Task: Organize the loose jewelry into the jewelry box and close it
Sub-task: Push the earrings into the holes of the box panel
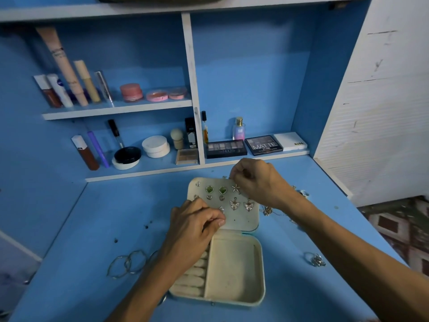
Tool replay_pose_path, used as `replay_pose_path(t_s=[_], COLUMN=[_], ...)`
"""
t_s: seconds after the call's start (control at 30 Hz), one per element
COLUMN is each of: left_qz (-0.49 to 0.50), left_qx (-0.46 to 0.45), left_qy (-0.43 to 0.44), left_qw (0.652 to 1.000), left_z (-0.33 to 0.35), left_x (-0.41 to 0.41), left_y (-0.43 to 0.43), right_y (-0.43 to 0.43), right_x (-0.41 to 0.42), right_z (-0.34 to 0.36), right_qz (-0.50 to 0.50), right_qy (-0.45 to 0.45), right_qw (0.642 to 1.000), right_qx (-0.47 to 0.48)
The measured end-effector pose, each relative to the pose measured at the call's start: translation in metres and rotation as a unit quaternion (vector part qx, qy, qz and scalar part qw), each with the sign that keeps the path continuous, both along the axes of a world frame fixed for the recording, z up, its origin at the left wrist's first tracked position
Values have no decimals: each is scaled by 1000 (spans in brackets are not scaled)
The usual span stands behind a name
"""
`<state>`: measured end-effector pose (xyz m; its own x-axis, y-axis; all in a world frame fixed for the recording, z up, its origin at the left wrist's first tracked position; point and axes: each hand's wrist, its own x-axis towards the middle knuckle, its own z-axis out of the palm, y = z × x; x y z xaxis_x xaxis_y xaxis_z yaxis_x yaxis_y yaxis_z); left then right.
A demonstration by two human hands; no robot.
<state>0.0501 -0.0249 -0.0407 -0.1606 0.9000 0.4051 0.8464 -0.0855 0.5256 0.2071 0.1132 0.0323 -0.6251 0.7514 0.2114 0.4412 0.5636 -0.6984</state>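
A cream jewelry box (260, 270) lies open on the blue desk, its lid (246, 223) folded back flat. Several earrings are pinned on the lid: green square studs (216, 189), a star (235, 188), butterflies (241, 204). My left hand (195, 226) pinches the lid's near left side, by a small silver earring (222, 209). My right hand (257, 180) is closed at the lid's far right corner; what it pinches is hidden by the fingers. The box's large compartment is empty; ring rolls (192, 278) line its left side.
Silver bangles (127, 263) lie left of the box. A ring cluster (315, 260) sits to the right, and chains and rings (269, 210) lie under my right wrist. Cosmetics and eyeshadow palettes (263, 145) fill the shelves behind. The desk ends at the right.
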Motion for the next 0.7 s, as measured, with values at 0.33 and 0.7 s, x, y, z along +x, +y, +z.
replay_pose_path(t_s=[0.33,0.7], left_qz=[23,47], left_qx=[-4,27], left_qy=[61,113], left_qw=[998,992], left_z=[-5,-9], left_x=[-3,-3], left_y=[-6,-10], right_y=[-2,1], right_x=[-2,-2], right_z=[1,0], right_qz=[-4,10], right_qy=[3,-4], right_qw=[1000,1000], right_qx=[-16,-27])
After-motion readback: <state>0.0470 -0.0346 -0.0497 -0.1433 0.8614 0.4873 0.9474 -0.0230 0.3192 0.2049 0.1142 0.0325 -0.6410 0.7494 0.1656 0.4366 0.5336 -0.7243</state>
